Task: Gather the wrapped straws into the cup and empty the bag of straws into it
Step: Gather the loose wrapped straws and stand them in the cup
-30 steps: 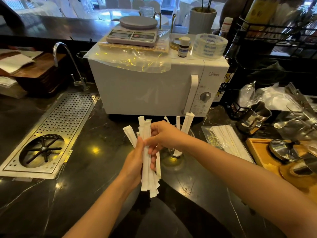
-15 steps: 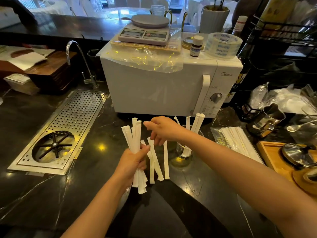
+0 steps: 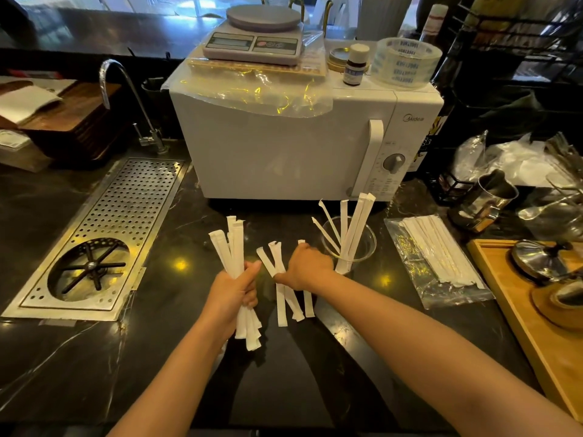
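Note:
My left hand (image 3: 235, 291) is closed around a bundle of white paper-wrapped straws (image 3: 234, 247), held upright over the dark counter. Three loose wrapped straws (image 3: 281, 305) lie on the counter just right of it, and my right hand (image 3: 307, 266) rests over their upper ends, fingers curled down on them. Behind that hand stands a clear glass cup (image 3: 362, 247) with several wrapped straws leaning in it. A clear plastic bag of straws (image 3: 437, 261) lies flat to the cup's right.
A white microwave (image 3: 284, 146) stands directly behind the cup, with a scale and tape roll on top. A perforated metal drain tray (image 3: 126, 212) is set into the counter at left. A wooden tray (image 3: 511, 298) with metal lids sits at right, a steel pitcher (image 3: 490, 197) behind it.
The two hands have parted. My left hand keeps the bundle and has shifted left; three straws have dropped onto the counter, and my right hand has come down onto them.

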Motion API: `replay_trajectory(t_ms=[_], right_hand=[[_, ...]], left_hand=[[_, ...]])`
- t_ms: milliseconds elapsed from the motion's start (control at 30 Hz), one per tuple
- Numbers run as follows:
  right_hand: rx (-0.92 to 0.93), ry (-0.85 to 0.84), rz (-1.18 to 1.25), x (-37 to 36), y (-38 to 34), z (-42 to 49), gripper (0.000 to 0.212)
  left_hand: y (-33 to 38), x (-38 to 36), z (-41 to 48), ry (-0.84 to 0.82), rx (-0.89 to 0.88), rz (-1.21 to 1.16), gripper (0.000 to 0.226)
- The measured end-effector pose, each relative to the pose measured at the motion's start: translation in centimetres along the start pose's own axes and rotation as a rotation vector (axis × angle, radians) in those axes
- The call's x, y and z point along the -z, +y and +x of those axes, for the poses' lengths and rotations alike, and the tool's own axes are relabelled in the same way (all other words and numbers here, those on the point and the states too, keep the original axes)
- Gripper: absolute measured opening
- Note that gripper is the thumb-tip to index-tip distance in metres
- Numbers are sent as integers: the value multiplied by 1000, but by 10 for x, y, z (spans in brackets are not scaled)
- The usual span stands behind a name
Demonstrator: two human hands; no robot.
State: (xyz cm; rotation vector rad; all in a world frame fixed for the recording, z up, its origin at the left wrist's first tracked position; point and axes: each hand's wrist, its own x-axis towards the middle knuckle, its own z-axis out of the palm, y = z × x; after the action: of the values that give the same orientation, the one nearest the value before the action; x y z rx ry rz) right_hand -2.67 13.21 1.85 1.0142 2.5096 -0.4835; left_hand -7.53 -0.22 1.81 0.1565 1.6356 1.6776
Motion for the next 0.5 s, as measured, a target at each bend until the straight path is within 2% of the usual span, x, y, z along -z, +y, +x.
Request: replay_trajectory(t_ms=[167, 367, 500], right_hand=[[10, -5, -108, 1, 1, 0, 81], [-48, -30, 7, -8, -6, 7, 82], [14, -43, 42, -10, -12, 7, 56]], left_hand=[[-1, 2, 1, 3, 14, 12, 18], [-3, 4, 3, -25, 15, 19, 18], [-3, 6, 6, -30, 10, 11, 19]])
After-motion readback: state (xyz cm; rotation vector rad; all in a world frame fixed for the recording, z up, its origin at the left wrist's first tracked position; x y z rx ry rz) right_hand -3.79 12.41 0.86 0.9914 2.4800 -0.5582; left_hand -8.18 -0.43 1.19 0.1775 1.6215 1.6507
